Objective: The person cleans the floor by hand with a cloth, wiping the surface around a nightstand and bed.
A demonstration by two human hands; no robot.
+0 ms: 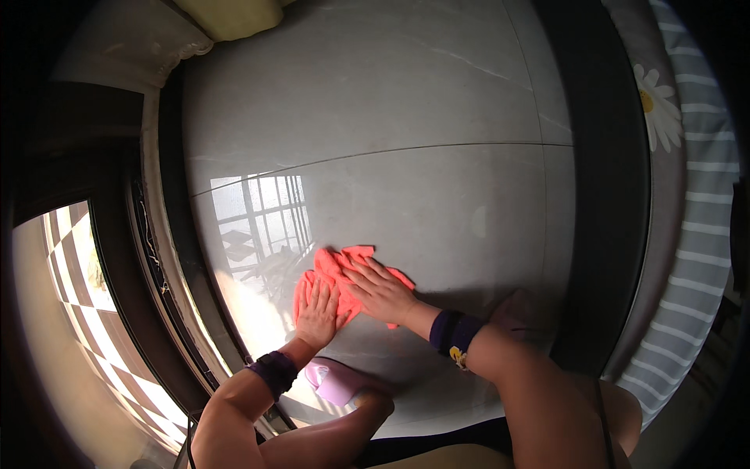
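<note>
A bunched coral-pink cloth point(332, 264) lies on the grey tiled floor point(410, 199). My left hand point(318, 309) rests flat on the cloth's lower left part, its fingers spread and pointing away from me. My right hand point(381, 291) presses on the right part of the same cloth, palm down, fingers pointing up and to the left. Neither hand visibly grips the fabric; both lie on top of it. Dark purple bands circle both forearms.
A pink slipper point(335, 381) on a foot is just below my left hand. At left stand a dark door frame point(117, 264) and a sunlit opening. Along the right runs a dark border point(609, 193) beside striped grey fabric point(703, 205). A yellowish object point(237, 17) is at the top.
</note>
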